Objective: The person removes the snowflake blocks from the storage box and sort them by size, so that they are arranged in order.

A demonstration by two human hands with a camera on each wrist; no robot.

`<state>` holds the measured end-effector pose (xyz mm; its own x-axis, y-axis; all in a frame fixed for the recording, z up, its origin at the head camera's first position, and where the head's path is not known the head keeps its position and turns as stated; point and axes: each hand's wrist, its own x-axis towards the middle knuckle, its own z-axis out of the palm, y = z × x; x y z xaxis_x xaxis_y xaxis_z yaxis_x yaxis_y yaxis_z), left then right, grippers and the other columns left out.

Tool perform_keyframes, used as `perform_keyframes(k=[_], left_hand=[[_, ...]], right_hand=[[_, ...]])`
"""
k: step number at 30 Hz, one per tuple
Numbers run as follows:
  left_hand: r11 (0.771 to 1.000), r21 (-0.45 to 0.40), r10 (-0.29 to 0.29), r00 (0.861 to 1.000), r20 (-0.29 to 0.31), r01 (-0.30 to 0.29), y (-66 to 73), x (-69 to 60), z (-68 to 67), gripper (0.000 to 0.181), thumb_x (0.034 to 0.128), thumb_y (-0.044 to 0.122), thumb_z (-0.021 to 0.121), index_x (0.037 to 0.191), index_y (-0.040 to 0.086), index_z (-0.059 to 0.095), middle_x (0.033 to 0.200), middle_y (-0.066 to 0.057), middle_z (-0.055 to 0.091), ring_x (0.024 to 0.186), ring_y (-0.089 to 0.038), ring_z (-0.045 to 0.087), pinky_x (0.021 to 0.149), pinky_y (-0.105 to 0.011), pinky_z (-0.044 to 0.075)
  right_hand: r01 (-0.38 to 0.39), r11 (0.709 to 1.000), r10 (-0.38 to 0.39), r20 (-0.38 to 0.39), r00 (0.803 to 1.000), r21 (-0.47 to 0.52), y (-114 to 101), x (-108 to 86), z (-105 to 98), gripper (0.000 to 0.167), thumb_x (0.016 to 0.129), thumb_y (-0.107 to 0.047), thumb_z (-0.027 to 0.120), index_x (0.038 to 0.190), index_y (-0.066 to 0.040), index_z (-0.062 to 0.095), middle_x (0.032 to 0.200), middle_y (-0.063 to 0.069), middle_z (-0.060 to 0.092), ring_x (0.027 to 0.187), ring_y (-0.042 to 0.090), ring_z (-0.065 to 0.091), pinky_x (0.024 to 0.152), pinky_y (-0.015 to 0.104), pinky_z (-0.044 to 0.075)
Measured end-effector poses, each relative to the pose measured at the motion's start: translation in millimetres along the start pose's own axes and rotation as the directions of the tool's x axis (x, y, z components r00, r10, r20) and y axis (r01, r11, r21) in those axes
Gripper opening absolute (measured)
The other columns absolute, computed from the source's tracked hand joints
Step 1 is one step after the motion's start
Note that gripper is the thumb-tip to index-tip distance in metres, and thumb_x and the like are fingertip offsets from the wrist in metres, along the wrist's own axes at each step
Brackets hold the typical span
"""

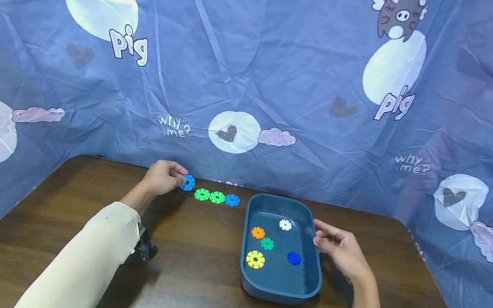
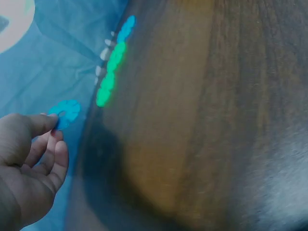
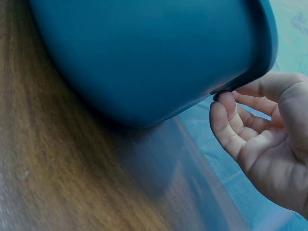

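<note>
My left hand (image 1: pixel 164 178) pinches a light-blue notched snowflake disc (image 1: pixel 188 183) between thumb and fingertips at the table's back edge. The left wrist view shows this disc held up in front of the cloth. To its right lies a row of flat discs: two green discs (image 1: pixel 210 196) and a blue disc (image 1: pixel 232 200). My right hand (image 1: pixel 342 249) grips the right rim of a dark blue plastic tub (image 1: pixel 276 295); the tub wall partly hides its fingertips in the right wrist view. Inside the tub lie white (image 1: pixel 285 225), orange (image 1: pixel 258 232), green (image 1: pixel 267 243), dark-blue (image 1: pixel 294 258) and yellow (image 1: pixel 255 259) discs.
A brown wooden table (image 1: pixel 188 287) carries the tub right of its middle. Behind it and at the sides hangs a blue printed cloth (image 1: pixel 261 68), meeting the table's back edge close to the left hand and the row of discs.
</note>
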<state>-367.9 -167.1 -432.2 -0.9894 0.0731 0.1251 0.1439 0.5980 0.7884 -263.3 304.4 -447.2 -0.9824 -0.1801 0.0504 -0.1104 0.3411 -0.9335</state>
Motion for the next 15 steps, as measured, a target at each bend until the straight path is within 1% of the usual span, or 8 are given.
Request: perform_keyframes(k=[1, 3, 5, 6, 9, 15], left_hand=[[0.999, -0.035, -0.025, 1.000, -0.016, 0.025, -4.4, -1.0, 1.4, 0.020, 0.0900, 0.001, 0.071, 0.109, -0.007, 0.072, 0.090, -0.013, 0.075, 0.074, -0.016, 0.066, 0.064, -0.022, 0.051], [0.990, -0.115, -0.084, 0.996, -0.028, 0.080, -11.5, -3.4, 4.3, 0.022, 0.0901, 0.000, 0.071, 0.111, -0.008, 0.070, 0.091, -0.014, 0.074, 0.073, -0.017, 0.066, 0.063, -0.021, 0.053], [0.978, -0.169, -0.130, 0.991, -0.028, 0.123, -16.8, -5.3, 6.9, 0.023, 0.0906, -0.001, 0.071, 0.112, -0.008, 0.069, 0.092, -0.014, 0.074, 0.073, -0.019, 0.067, 0.062, -0.022, 0.055], [0.973, -0.183, -0.148, 0.989, -0.027, 0.141, -18.2, -6.0, 8.0, 0.023, 0.0909, -0.002, 0.071, 0.113, -0.008, 0.069, 0.093, -0.014, 0.074, 0.072, -0.018, 0.067, 0.063, -0.023, 0.056], [0.966, -0.194, -0.180, 0.983, -0.029, 0.171, -21.5, -6.9, 11.3, 0.024, 0.0909, -0.003, 0.070, 0.114, -0.009, 0.069, 0.093, -0.015, 0.074, 0.071, -0.017, 0.067, 0.063, -0.024, 0.058], [0.967, -0.166, -0.204, 0.978, -0.042, 0.194, -25.4, -3.4, 15.4, 0.022, 0.0908, -0.004, 0.068, 0.112, -0.010, 0.070, 0.086, -0.009, 0.073, 0.068, -0.013, 0.066, 0.064, -0.023, 0.058]], right_hand=[[-0.002, 1.000, 0.002, 0.002, 1.000, 0.001, 0, -0.3, 0, 0.047, 0.101, -0.003, 0.062, 0.145, 0.008, 0.051, 0.114, 0.026, 0.063, 0.094, 0.012, 0.067, 0.081, 0.027, 0.060], [-0.008, 1.000, 0.008, 0.005, 1.000, 0.003, -1, -0.8, 0, 0.048, 0.101, -0.004, 0.063, 0.145, 0.007, 0.050, 0.115, 0.027, 0.062, 0.095, 0.014, 0.066, 0.081, 0.027, 0.060], [-0.012, 1.000, 0.012, 0.002, 1.000, 0.003, -1, -1.3, 0, 0.048, 0.101, -0.004, 0.062, 0.146, 0.007, 0.051, 0.116, 0.027, 0.062, 0.096, 0.015, 0.066, 0.081, 0.027, 0.060], [-0.013, 1.000, 0.013, 0.002, 1.000, 0.003, 0, -1.3, 0, 0.047, 0.101, -0.004, 0.062, 0.146, 0.007, 0.051, 0.116, 0.027, 0.062, 0.095, 0.015, 0.066, 0.081, 0.028, 0.060], [-0.007, 1.000, 0.007, 0.002, 1.000, -0.004, 1, -1.1, -1, 0.048, 0.101, -0.004, 0.062, 0.146, 0.007, 0.051, 0.117, 0.028, 0.063, 0.096, 0.015, 0.067, 0.081, 0.028, 0.060], [0.006, 1.000, -0.006, 0.008, 1.000, -0.007, 1, -0.6, -2, 0.047, 0.102, -0.005, 0.062, 0.146, 0.007, 0.050, 0.124, 0.029, 0.065, 0.100, 0.017, 0.067, 0.082, 0.028, 0.060]])
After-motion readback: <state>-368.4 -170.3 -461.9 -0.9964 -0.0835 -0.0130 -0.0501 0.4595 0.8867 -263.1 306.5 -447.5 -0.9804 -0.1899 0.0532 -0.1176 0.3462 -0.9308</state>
